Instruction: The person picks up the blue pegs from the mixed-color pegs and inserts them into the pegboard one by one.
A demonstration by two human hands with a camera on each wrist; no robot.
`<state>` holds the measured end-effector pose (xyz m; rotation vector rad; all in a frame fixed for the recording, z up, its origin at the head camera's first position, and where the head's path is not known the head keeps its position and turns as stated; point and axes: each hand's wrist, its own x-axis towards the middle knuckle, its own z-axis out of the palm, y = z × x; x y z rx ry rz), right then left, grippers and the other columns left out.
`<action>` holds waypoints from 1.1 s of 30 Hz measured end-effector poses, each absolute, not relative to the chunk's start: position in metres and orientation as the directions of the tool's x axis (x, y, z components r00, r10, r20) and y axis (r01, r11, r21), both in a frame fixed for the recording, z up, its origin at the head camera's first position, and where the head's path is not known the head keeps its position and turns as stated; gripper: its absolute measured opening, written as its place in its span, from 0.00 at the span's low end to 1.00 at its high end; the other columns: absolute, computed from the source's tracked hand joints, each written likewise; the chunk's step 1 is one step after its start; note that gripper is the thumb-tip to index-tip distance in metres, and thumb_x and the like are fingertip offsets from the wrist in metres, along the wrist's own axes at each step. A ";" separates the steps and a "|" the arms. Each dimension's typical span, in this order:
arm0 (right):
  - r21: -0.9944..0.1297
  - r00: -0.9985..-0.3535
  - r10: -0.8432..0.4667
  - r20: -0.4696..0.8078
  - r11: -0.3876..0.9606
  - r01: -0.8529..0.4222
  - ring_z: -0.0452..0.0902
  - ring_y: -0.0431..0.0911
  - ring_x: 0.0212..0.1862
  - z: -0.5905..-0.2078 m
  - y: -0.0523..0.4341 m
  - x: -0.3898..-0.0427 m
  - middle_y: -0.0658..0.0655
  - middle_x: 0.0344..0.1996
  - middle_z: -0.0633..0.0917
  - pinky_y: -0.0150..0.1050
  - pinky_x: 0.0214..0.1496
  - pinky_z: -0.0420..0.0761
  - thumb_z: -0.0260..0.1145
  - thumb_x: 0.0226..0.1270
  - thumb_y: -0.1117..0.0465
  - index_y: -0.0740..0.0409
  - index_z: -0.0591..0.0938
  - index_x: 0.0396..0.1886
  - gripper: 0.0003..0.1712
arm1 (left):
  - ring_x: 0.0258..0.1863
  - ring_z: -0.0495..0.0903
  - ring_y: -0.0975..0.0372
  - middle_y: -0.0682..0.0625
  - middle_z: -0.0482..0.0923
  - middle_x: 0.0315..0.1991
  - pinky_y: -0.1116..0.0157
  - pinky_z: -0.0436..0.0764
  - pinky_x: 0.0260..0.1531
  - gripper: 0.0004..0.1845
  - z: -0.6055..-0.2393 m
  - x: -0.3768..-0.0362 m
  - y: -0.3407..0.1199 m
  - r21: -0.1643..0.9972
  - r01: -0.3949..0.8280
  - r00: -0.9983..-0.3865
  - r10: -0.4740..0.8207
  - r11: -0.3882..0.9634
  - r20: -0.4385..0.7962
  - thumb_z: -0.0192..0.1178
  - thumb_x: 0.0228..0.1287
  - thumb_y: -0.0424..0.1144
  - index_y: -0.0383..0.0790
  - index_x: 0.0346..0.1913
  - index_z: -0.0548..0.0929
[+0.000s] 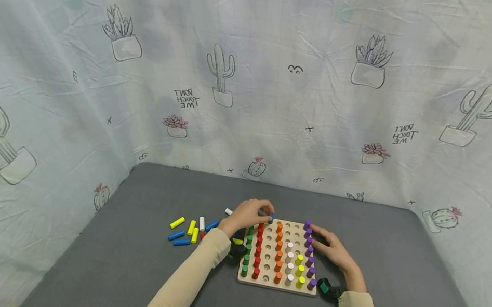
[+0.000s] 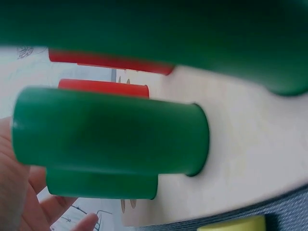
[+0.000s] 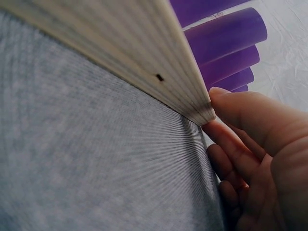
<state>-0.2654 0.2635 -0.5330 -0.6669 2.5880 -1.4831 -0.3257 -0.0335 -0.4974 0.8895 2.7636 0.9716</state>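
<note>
A wooden pegboard [image 1: 264, 278] lies on the grey table, with rows of green, red, orange, white, yellow and purple pegs standing in it. My left hand [image 1: 261, 213] is over the board's far left corner and pinches a blue peg [image 1: 271, 216] at its fingertips. My right hand [image 1: 325, 244] lies flat against the board's right side beside the purple pegs [image 1: 310, 251]. In the right wrist view its fingers [image 3: 240, 113] touch the board's edge [image 3: 144, 62]. The left wrist view is filled by green pegs [image 2: 110, 132] with red pegs [image 2: 103, 87] behind them.
Several loose yellow, blue and white pegs [image 1: 190, 229] lie on the grey table [image 1: 127, 262] left of the board. One white peg [image 1: 229, 212] lies near my left hand. A cactus-print cloth [image 1: 257, 71] walls in the table on three sides.
</note>
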 end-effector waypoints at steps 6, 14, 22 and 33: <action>-0.854 -0.903 -0.410 0.130 0.417 -0.312 0.59 0.67 0.64 -0.545 0.269 -0.270 0.70 0.62 0.68 0.65 0.61 0.59 0.57 0.68 0.62 0.67 0.65 0.65 0.28 | 0.43 0.77 0.65 0.57 0.79 0.42 0.66 0.76 0.43 0.10 -0.500 -0.325 -0.035 0.600 0.494 -0.834 0.538 0.629 0.122 0.58 0.64 0.47 0.53 0.46 0.79; -0.851 -0.907 -0.401 0.125 0.427 -0.306 0.60 0.66 0.64 -0.545 0.269 -0.271 0.69 0.62 0.68 0.65 0.61 0.59 0.57 0.68 0.62 0.66 0.66 0.65 0.28 | 0.43 0.77 0.64 0.56 0.79 0.42 0.65 0.76 0.43 0.09 -0.500 -0.323 -0.037 0.613 0.501 -0.833 0.534 0.611 0.148 0.58 0.64 0.46 0.52 0.45 0.80; -0.852 -0.903 -0.410 0.130 0.419 -0.313 0.60 0.65 0.64 -0.544 0.269 -0.271 0.70 0.62 0.68 0.64 0.61 0.59 0.57 0.68 0.62 0.66 0.66 0.65 0.28 | 0.46 0.76 0.61 0.55 0.79 0.44 0.64 0.74 0.46 0.10 -0.499 -0.319 -0.043 0.616 0.501 -0.836 0.523 0.608 0.164 0.57 0.64 0.47 0.52 0.47 0.79; -0.831 -0.880 -0.439 0.182 0.410 -0.377 0.62 0.65 0.62 -0.545 0.271 -0.275 0.69 0.61 0.70 0.53 0.61 0.66 0.57 0.68 0.62 0.66 0.66 0.64 0.27 | 0.46 0.77 0.62 0.56 0.80 0.44 0.60 0.76 0.48 0.12 -0.500 -0.318 -0.057 0.618 0.516 -0.834 0.512 0.593 0.205 0.58 0.64 0.44 0.47 0.48 0.80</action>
